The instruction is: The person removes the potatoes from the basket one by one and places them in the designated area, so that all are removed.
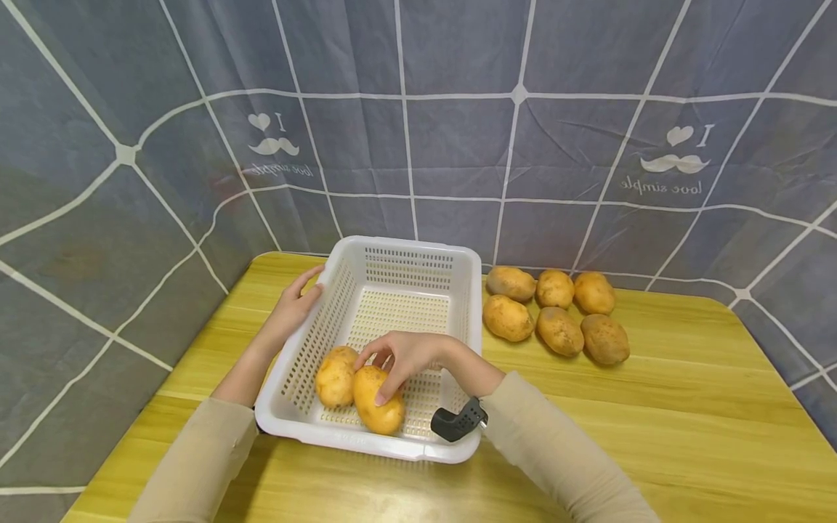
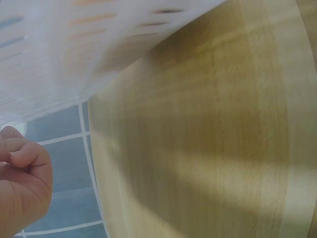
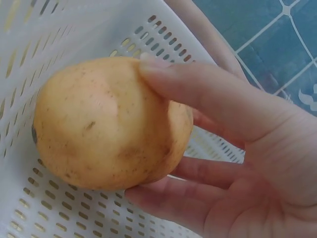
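My right hand (image 1: pixel 405 357) curls its grip round a potato (image 1: pixel 377 399) low in the white basket (image 1: pixel 399 250) near the tabletop's front edge, touching a second potato (image 1: pixel 336 376). My left hand (image 1: pixel 296 305) rests open-fingered on the basket's left rim. I judge a loose release could roll the potato, or the light basket might slide.

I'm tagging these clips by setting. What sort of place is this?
Probably a staged tabletop recording spot, not a real kitchen: a wooden table hemmed in by a grey printed fabric backdrop, with only a white basket and loose potatoes on it.

basket (image 2: pixel 74 44) blurred, left hand (image 2: pixel 20 183) cut off
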A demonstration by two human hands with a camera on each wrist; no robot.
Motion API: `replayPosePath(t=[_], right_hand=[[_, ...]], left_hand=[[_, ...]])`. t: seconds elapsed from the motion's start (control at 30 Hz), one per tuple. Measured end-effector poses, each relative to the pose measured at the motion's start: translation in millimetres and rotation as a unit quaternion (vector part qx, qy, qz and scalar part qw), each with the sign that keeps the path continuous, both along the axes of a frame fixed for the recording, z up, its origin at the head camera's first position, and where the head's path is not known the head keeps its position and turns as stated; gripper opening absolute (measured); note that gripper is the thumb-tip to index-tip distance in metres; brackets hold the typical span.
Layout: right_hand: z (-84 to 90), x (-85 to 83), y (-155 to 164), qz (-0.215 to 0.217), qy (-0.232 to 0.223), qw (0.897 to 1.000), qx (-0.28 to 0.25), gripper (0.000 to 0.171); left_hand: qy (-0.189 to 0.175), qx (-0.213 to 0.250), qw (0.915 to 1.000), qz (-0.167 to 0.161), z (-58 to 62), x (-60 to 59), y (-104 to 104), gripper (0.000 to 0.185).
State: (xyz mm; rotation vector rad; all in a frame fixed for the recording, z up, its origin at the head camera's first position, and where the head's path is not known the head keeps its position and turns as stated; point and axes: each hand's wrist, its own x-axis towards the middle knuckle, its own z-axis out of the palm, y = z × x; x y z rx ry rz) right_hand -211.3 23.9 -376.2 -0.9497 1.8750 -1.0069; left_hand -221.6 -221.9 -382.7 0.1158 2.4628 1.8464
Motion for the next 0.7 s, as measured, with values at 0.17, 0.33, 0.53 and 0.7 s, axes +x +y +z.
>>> replayPosePath(t=[0.17,0.33,0.53,0.7], right_hand=[[0.5,0.6,0.1,-0.009,-0.035,0.999,-0.023,0.056],[0.5,-0.2,-0.1,-0.008,-0.028,0.999,-0.032,0.057],[2.5,-1.6,0.2,-0.010,0.001,1.000,-0.029,0.058],[2.1,-2.4,0.6,-0.011,-0.006,0.999,-0.041,0.058]], left_hand=[[0.000,0.002,1.0000,0.000,1.0,0.4,0.3,0.053],[0.000,0.003,1.0000,0.000,1.5,1.0,0.8,0.053],[0.003,0.000,1.0000,-0.001,1.6,1.0,0.6,0.053],[0.004,0.000,1.0000,-0.001,1.8,0.5,0.8,0.053]])
